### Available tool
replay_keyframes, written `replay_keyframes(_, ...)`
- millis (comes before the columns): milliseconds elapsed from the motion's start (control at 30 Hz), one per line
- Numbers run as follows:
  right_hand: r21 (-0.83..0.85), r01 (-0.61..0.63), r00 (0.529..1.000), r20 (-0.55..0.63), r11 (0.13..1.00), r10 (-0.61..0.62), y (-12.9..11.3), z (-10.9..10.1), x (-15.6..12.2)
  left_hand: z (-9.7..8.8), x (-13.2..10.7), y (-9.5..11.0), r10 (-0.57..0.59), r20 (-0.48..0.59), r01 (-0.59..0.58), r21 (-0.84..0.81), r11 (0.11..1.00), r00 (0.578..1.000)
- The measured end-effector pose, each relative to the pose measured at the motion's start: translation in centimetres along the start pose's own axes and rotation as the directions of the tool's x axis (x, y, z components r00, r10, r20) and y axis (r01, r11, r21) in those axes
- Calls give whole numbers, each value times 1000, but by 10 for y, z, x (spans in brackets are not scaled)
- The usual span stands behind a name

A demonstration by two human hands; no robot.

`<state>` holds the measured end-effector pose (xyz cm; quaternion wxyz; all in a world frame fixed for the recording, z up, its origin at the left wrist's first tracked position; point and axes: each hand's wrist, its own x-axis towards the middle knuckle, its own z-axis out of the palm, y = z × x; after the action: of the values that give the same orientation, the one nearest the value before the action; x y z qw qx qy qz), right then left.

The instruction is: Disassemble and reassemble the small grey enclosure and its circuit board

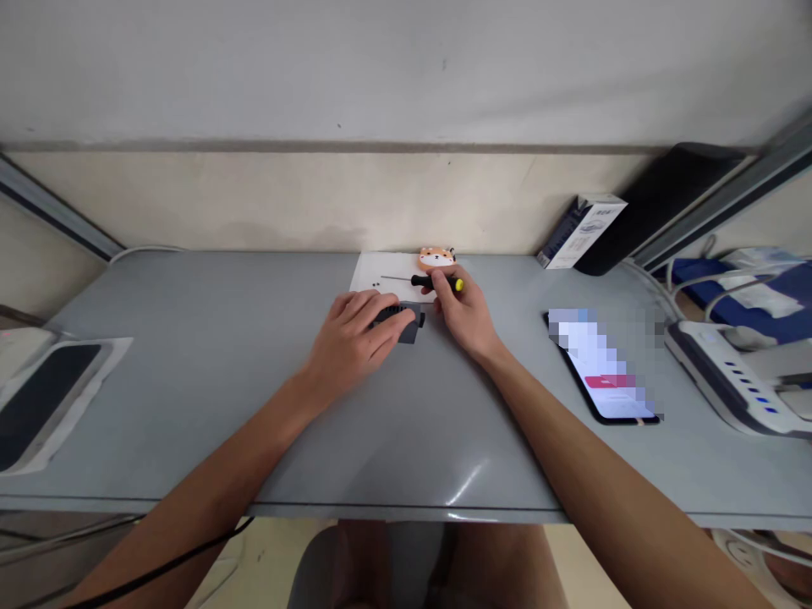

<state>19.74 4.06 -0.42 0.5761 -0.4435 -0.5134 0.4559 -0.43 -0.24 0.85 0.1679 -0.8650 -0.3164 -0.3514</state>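
Note:
My left hand (355, 334) is closed over a small dark grey slotted device (409, 330) lying on the desk, its fingers covering much of the device. My right hand (463, 313) grips a screwdriver (419, 281) with a black and yellow handle. Its thin shaft points left, above a white sheet of paper (364, 269) and apart from the device. A few tiny dark bits (376, 284), perhaps screws, lie on the paper near the shaft's tip. Just behind my right hand sits an orange animal-face case (436, 257).
On the grey desk (209, 338), a lit phone (602, 372) lies right of my right arm, with a white power strip (736, 381) beyond it. A white and dark box (584, 230) leans against a black cylinder (660, 207). A dark-topped flat object (51, 397) is at far left.

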Motion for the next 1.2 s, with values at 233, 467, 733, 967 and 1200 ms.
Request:
replay_keyframes(233,-34,-33,999,19,999,33,-2,-2,-1,-2,2,1,50,-20,-50,18,999,999)
replay_keyframes(467,-10,-47,999,-5,999,47,-3,-2,0,-4,7,3,81,-33,-80,26,996,996)
replay_keyframes(733,91,-95,983,-150,991,108,-5,-6,4,-8,7,1,92,23,-92,2,996,995)
replay_keyframes(967,289,-134,949,-237,948,207,-4,-11,10,-11,3,-2,9,88,-1,-98,995,996)
replay_keyframes(1200,521,-148,891,-300,841,342,-13,-20,16,-32,-7,-33,-427,303,520,-401,754,852)
